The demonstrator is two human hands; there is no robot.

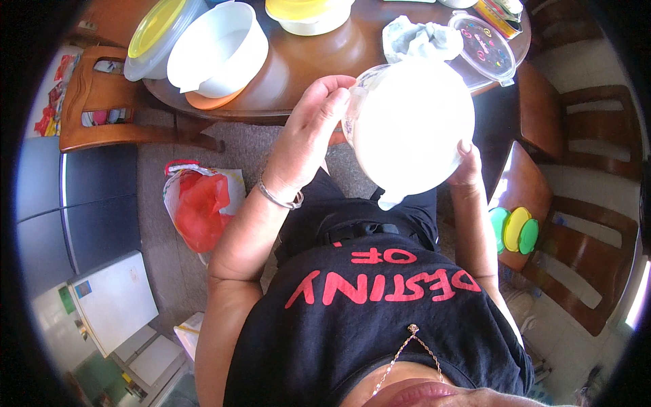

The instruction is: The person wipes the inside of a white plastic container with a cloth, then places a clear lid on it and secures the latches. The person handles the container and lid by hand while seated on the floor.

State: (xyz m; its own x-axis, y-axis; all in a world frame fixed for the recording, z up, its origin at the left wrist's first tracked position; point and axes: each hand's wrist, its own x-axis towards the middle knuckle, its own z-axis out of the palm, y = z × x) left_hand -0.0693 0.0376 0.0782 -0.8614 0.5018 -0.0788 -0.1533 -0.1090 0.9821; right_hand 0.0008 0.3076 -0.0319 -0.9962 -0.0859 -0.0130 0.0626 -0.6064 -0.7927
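Observation:
Both hands hold up a round, lidded container over my lap, just off the table's front edge. Its white lid (pixel 414 127) faces me, washed out by glare, with a small tab at the lower rim. The clear, patterned side wall of the container (pixel 356 96) shows at the left. My left hand (pixel 318 117) grips that side, with the fingertips near the upper edge. On the opposite side, my right hand (pixel 466 165) has its thumb on the lid's rim; its other fingers are mostly hidden. A crumpled pale cloth (pixel 414 39) lies on the table just beyond the container.
On the brown wooden table (pixel 325 66) stand a white tub (pixel 224 56), a yellow-lidded bowl (pixel 310 18) and a decorated clear lid (pixel 483 46). Green and yellow lids (pixel 518 229) rest on a chair to the right. A bag with red plastic (pixel 201 206) sits on the floor; a wooden chair (pixel 96 99) stands left.

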